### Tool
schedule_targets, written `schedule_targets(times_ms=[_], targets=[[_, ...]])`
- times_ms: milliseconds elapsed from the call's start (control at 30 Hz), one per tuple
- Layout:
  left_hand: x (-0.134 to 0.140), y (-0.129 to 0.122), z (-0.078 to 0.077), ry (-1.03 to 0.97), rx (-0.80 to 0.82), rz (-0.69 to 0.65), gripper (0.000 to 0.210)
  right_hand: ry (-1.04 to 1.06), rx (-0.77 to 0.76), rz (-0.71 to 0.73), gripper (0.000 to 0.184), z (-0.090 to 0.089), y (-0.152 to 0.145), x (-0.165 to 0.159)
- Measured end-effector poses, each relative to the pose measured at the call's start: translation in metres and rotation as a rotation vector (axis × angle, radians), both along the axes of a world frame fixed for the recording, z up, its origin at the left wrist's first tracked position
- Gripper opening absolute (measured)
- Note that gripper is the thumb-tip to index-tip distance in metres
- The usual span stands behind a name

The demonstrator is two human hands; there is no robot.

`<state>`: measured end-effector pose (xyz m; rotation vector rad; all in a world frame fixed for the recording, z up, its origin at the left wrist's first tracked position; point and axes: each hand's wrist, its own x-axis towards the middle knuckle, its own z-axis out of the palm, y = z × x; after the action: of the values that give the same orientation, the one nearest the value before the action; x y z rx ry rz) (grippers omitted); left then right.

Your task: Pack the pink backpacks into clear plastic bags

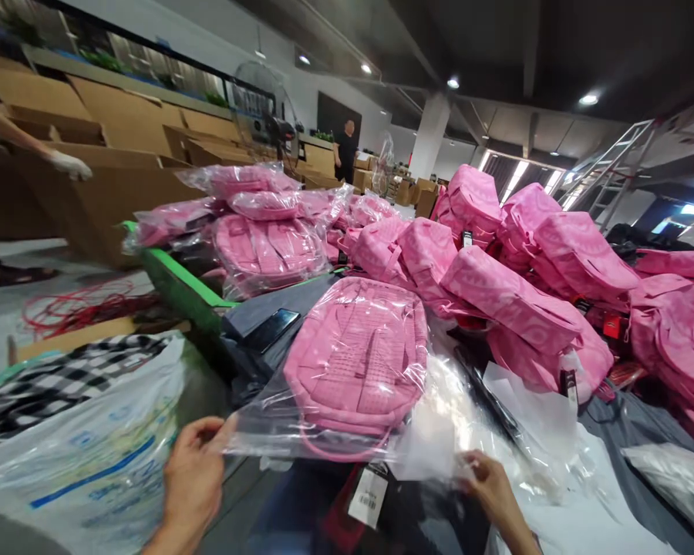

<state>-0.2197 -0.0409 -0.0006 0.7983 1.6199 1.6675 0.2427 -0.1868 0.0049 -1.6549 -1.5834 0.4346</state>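
In front of me a pink backpack lies inside a clear plastic bag, its straps facing up. My left hand pinches the left corner of the bag's near edge. At the opposite corner my right hand has its fingers closed on the same edge. A white hang tag with a barcode dangles below the backpack's near end. Under the bag lies dark cloth. A black phone rests to the left of the backpack.
Bagged pink backpacks are piled at the back left, unbagged ones at the right. Clear plastic bags lie right of the backpack. At left are a white sack, cardboard boxes and another person's gloved hand. Someone stands far back.
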Motion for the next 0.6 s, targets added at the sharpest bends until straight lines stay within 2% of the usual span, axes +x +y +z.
schedule_targets(times_ms=[33,100,167,200,233,300,367,433,533,600], targets=[[-0.002,-0.015,-0.01,-0.121,-0.089,-0.077,0.056,0.134,-0.082,0.01,0.052,-0.005,-0.019,0.004],[0.012,-0.049,-0.029,-0.242,-0.275,-0.39,0.061,0.287,-0.152,-0.104,0.063,-0.005,-0.05,0.01],[0.045,-0.077,-0.04,-0.091,-0.321,-0.697,0.064,0.256,-0.085,-0.326,0.058,0.006,-0.062,0.008],[0.065,-0.086,-0.042,0.022,-0.277,-0.773,0.062,0.222,-0.05,-0.404,0.057,0.013,-0.06,0.001],[0.085,-0.091,-0.044,0.133,-0.24,-0.808,0.062,0.191,-0.019,-0.435,0.061,0.021,-0.052,-0.01],[0.12,-0.091,-0.046,0.315,-0.184,-0.799,0.067,0.129,0.025,-0.374,0.072,0.032,-0.028,-0.04],[0.144,-0.084,-0.047,0.428,-0.119,-0.767,0.068,0.102,0.088,-0.289,0.07,0.036,-0.003,-0.074],[0.154,-0.077,-0.049,0.455,-0.022,-0.719,0.059,0.12,0.176,-0.277,0.064,0.035,0.009,-0.099],[0.155,-0.073,-0.052,0.335,-0.004,-0.71,0.047,0.173,0.269,-0.366,0.05,0.027,-0.009,-0.111],[0.151,-0.076,-0.049,0.174,-0.053,-0.737,0.052,0.168,0.329,-0.314,0.031,0.019,-0.034,-0.105]])
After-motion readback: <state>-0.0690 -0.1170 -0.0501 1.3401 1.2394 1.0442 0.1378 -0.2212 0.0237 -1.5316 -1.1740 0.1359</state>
